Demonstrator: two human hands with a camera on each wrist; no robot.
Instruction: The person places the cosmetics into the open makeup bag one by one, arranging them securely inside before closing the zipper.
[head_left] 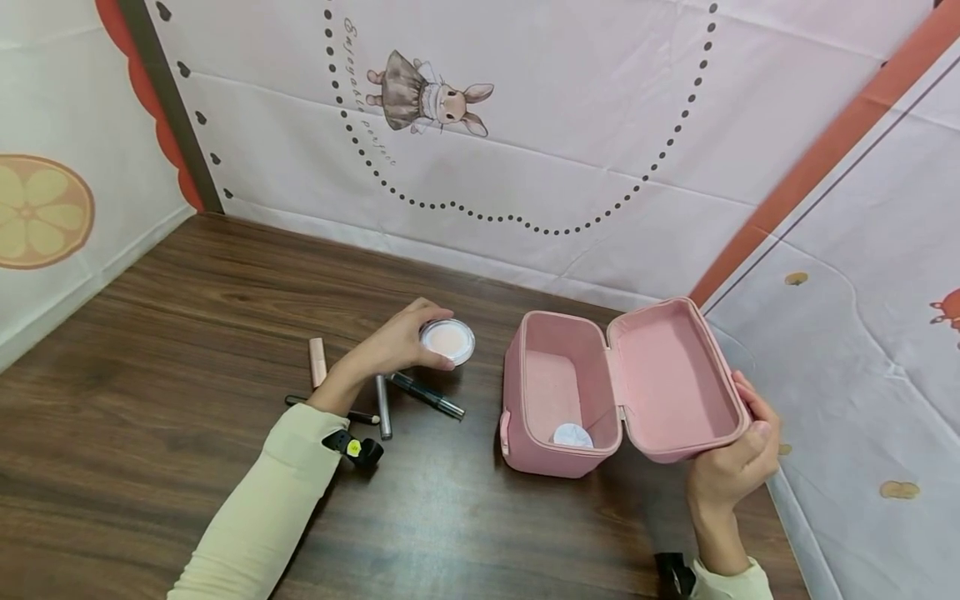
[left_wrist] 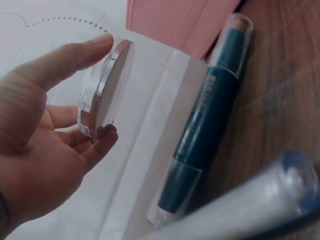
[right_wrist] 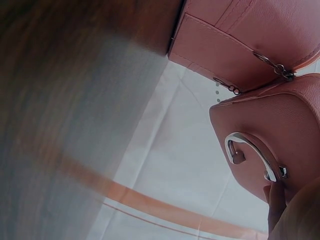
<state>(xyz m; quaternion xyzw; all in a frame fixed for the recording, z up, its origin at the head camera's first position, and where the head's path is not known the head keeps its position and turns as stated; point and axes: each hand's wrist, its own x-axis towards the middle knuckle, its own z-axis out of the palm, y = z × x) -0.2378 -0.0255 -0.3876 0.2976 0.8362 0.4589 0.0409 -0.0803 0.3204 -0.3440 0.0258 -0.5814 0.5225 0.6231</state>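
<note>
My left hand (head_left: 397, 340) pinches a round powder compact (head_left: 448, 342) by its rim, between thumb and fingers. In the left wrist view the compact (left_wrist: 107, 90) is edge-on, with a clear casing and a silvery band. A pink cosmetic case (head_left: 546, 463) stands with its lid (head_left: 675, 375) swung to the right. My right hand (head_left: 735, 462) grips the lid's outer right edge. A white round item (head_left: 572, 435) lies inside the case. The right wrist view shows the lid's handle (right_wrist: 255, 150), with fingers (right_wrist: 276, 205) by its end.
Near my left forearm lie a dark green double-ended stick (head_left: 427, 395), a silver tube (head_left: 383, 407), a black pencil (head_left: 366, 418) and a rose-gold tube (head_left: 318, 363). A printed cloth (head_left: 540, 150) walls the wooden table (head_left: 420, 517) at the back and sides.
</note>
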